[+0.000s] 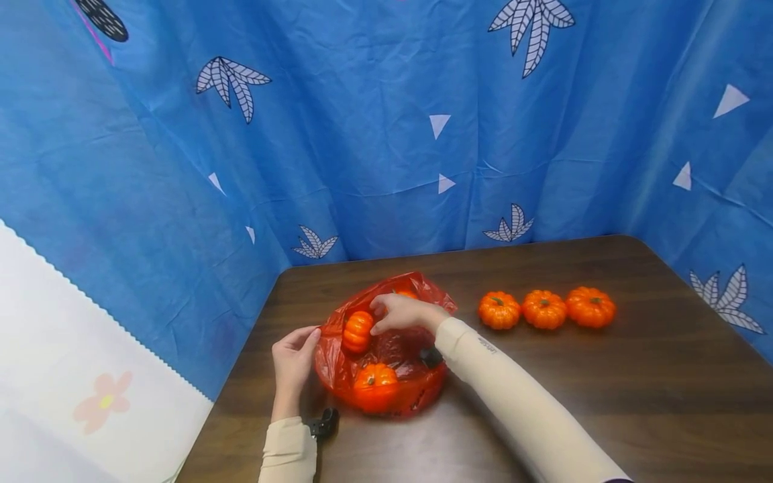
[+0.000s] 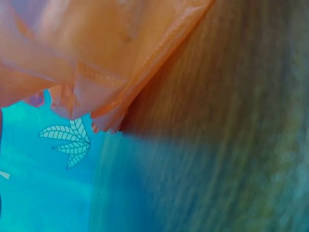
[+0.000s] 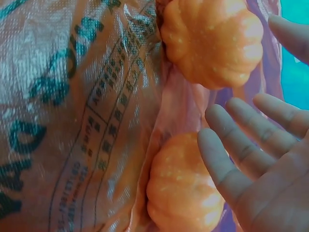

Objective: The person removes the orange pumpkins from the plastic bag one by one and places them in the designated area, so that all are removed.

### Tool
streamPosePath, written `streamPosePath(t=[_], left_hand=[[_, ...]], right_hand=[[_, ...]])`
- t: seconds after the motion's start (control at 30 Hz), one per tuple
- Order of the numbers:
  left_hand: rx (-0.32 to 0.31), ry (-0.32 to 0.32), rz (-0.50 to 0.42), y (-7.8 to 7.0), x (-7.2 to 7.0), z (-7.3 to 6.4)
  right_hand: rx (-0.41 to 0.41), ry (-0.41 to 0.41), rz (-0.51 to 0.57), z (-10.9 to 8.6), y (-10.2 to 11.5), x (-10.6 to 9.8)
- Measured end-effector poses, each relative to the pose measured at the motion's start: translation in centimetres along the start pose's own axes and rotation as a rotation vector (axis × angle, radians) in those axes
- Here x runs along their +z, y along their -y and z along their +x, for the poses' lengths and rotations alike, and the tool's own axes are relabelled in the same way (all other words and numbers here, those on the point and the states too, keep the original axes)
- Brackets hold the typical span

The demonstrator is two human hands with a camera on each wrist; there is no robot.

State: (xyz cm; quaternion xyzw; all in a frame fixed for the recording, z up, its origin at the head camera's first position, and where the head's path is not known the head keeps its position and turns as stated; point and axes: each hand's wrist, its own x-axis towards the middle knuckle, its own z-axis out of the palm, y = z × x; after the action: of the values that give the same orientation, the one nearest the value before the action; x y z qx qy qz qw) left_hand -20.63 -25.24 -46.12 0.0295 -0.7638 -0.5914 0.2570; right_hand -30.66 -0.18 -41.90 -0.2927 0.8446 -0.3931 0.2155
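Note:
A red plastic bag [image 1: 417, 402] lies with its mouth spread on the table, small orange pumpkins inside it. At its left rim my left hand [image 1: 292, 359] pinches the plastic between thumb and fingers; the left wrist view shows only the bag [image 2: 111, 58] close up. Over the bag's mouth reaches my right hand [image 1: 398, 314], its fingertips beside a tilted pumpkin [image 1: 357, 332]. The right wrist view shows that hand [image 3: 270, 159] with fingers spread and nothing gripped. Another pumpkin [image 1: 376, 384] sits at the near side, and one more [image 1: 406, 294] is partly hidden behind the right hand.
Three more pumpkins stand in a row to the right of the bag: a left one [image 1: 499, 310], a middle one [image 1: 544, 309] and a right one [image 1: 591, 307]. The brown wooden table [image 1: 604, 402] borders a blue patterned curtain [image 1: 386, 134] at the back and sides.

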Motion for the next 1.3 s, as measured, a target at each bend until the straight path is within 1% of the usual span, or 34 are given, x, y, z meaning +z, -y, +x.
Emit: streamPosePath(t=[0.27,0.47,0.7,0.83,1.0,1.13,1.3], left_hand=[[-0.024,0.0,-0.009,0.0,-0.1,0.0],[0.003,-0.002,-0.008,-0.1,0.1,0.3],[-0.05,0.009,-0.007,-0.3,-0.2,0.1],[-0.05,0.012,-0.022,-0.3,-0.3,0.0],[-0.058,0.011,-0.011,-0.3,-0.2,0.0],[-0.067,0.01,0.004,-0.3,-0.3,0.0],[-0.084,0.024,0.002,-0.4,-0.4,0.0]], right_hand=[[0.023,-0.003,0.08,0.8,0.1,0.9],[0.02,-0.016,0.058,1.4,0.0,1.2],[0.032,-0.01,0.079,1.5,0.2,1.6],[0.05,-0.012,0.078,1.5,0.3,1.8],[0.065,-0.014,0.089,1.7,0.5,1.9],[0.06,-0.02,0.082,1.8,0.6,2.0],[0.041,-0.054,0.045,1.9,0.7,2.3]])
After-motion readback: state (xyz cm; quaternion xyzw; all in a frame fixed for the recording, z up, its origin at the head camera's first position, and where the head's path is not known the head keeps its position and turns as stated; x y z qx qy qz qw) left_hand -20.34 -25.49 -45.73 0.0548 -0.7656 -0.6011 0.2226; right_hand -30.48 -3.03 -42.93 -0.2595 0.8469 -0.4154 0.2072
